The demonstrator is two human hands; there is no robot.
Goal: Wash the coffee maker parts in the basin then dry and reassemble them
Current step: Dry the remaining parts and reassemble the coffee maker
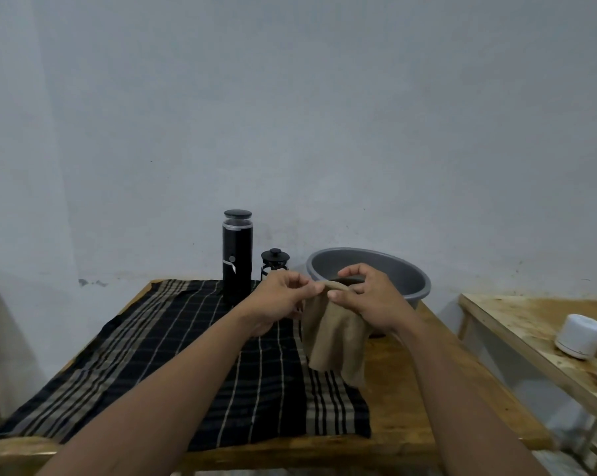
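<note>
- Both hands pinch the top edge of a brown cloth (334, 341). The left hand (279, 297) holds one end in its curled fingers, and the right hand (365, 297) holds the other end between thumb and fingers.
- The brown cloth hangs down loose between the hands, above the table and just in front of the basin.
- Something dark shows right behind the right hand. I cannot tell if it is a coffee part or just the inside of the basin.
- Under the arms lies a black striped cloth (187, 365), spread flat on the wooden table (410, 389).
- At the far edge of that striped cloth stands the tall black coffee maker (237, 259), upright with its lid on.
- Just beside it, to the right, stands a small black press pot (274, 264), also with its lid on.
- The grey basin (393, 269) sits at the far right corner of the table, near the press pot.
- Off to the right is a side table (530, 324) with a white jar (580, 334) on it.
- I think this is the drying step. To do it well, the person should open the cloth wide, keep it out of the basin so it stays dry, and wipe each part all over, inside too.
- Each dry part should go down on the striped cloth, away from the edge of the table.
</note>
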